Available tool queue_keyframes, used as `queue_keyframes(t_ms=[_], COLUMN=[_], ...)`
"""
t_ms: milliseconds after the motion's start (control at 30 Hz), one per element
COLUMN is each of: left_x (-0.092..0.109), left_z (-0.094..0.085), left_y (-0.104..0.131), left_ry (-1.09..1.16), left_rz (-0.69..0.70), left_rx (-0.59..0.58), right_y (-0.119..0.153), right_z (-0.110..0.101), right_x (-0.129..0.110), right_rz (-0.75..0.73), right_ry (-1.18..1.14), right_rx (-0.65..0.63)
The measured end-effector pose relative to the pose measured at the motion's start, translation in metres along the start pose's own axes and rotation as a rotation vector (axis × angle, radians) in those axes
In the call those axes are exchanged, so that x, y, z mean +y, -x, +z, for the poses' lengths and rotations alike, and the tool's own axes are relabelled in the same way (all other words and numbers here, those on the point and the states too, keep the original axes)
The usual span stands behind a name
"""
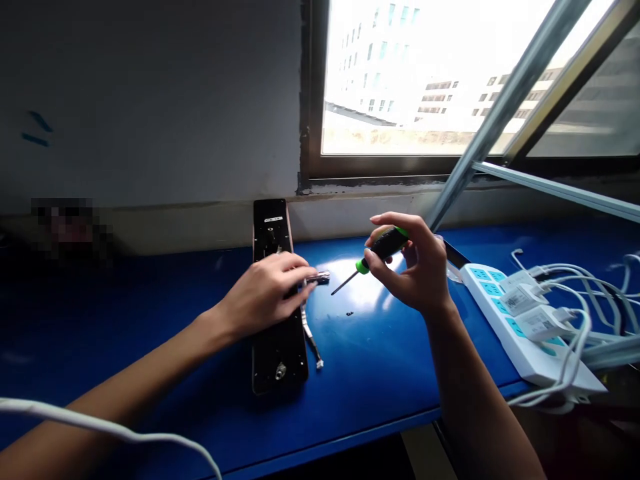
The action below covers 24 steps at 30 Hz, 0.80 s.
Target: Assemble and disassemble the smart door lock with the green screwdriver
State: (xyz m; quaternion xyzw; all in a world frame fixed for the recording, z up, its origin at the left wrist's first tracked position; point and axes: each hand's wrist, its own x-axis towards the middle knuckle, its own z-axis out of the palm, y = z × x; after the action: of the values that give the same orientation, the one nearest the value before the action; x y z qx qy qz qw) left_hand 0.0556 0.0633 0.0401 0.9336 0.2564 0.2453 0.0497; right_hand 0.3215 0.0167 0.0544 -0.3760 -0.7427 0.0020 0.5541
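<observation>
My right hand [413, 263] grips a screwdriver by its black and green handle [384, 245]. The screwdriver's metal shaft [345, 283] points down and left, its tip above the blue tabletop. Over a long black panel [279, 347], my left hand [273, 287] pinches a small dark and silvery part [320, 277] between thumb and fingers; its exact kind is unclear. A cable with a white plug [319, 364] trails along the panel's right side. Metal fittings show on the panel at both ends, and my left hand covers its middle. Tiny dark pieces, perhaps screws [349, 313], lie under the screwdriver.
At the right a white power strip [500, 333] holds chargers [527, 303] with tangled white cables. A metal frame [480, 153] slants before the window. One white cable [125, 433] crosses the lower left. The table's front edge [380, 430] runs below my hands.
</observation>
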Motion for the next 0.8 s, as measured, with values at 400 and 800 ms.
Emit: queue_keyframes(t_ms=[400, 800], left_x=[-0.139, -0.201], left_z=[-0.096, -0.110], left_y=[0.117, 0.113], left_ry=[-0.425, -0.372], left_rz=[-1.058, -0.990], left_rx=[-0.092, 0.025], right_y=[-0.002, 0.000], right_z=[0.024, 0.030], right_x=[-0.005, 0.000], right_rz=[-0.037, 0.011], right_ry=[0.007, 0.051], right_rx=[-0.135, -0.142])
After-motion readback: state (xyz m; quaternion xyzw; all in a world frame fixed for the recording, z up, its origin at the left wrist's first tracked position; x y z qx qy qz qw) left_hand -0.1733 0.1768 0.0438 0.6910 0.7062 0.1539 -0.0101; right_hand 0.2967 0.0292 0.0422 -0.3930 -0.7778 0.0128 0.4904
